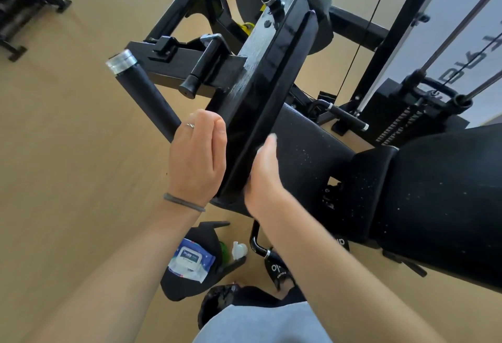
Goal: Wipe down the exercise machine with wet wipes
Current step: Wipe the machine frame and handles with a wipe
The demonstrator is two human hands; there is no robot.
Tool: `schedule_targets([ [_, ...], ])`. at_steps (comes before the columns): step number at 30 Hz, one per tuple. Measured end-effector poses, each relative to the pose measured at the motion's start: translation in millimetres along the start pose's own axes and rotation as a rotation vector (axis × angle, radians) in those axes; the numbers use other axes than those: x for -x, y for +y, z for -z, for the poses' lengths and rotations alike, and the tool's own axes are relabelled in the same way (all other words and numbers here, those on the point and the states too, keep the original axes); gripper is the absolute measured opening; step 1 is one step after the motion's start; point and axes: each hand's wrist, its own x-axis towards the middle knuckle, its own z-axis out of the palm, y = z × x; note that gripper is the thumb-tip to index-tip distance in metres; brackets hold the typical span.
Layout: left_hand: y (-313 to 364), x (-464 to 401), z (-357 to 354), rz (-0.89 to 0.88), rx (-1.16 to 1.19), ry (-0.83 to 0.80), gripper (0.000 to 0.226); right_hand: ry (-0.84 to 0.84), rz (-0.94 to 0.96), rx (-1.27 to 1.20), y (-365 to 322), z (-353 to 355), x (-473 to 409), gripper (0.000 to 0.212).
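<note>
Grey cloth of the person's clothing fills the bottom edge of the view, and from there both forearms reach up to the exercise machine. Just above the cloth, on the floor, a pack of wet wipes lies on a black base part, and a small white crumpled thing, maybe a used wipe, lies near it. The left hand is flat with straight fingers and presses against the left side of a glossy black pad, near its lower end; it holds nothing that I can see. The right hand is on the other side of the same pad, between it and the seat cushion. It is blurred, and a little white shows at its fingers, probably a wipe, but I cannot tell for sure whether it grips something. The upper back of the pad shows wet streaks, so I judge this part is already wiped. The seat cushion and the dark cushion at the right have many pale specks, so they seem not cleaned yet. The handles and the frame show no wet marks, and I think most of the work is left.
</note>
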Motion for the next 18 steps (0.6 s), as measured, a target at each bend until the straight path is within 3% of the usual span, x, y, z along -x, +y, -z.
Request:
schedule_targets([
  [2,0,0,-1,0.004,-0.008,-0.007,0.033,-0.124,-0.098,-0.115,25,12,13,0.072],
  [5,-2,-1,-2,-0.005,-0.023,-0.01,0.032,-0.211,-0.184,-0.238,7,21,-7,0.074],
  [8,-3,-1,-3,-0.028,-0.055,-0.015,0.029,-0.092,-0.06,-0.206,-49,15,-46,0.061],
  [13,-3,0,-2,-0.036,-0.092,-0.039,0.031,-0.107,0.061,-0.314,-113,12,-91,0.058],
  [18,-2,-4,-3,-0.06,-0.159,-0.07,0.026,-0.237,-0.15,-0.067,-42,11,-57,0.06],
])
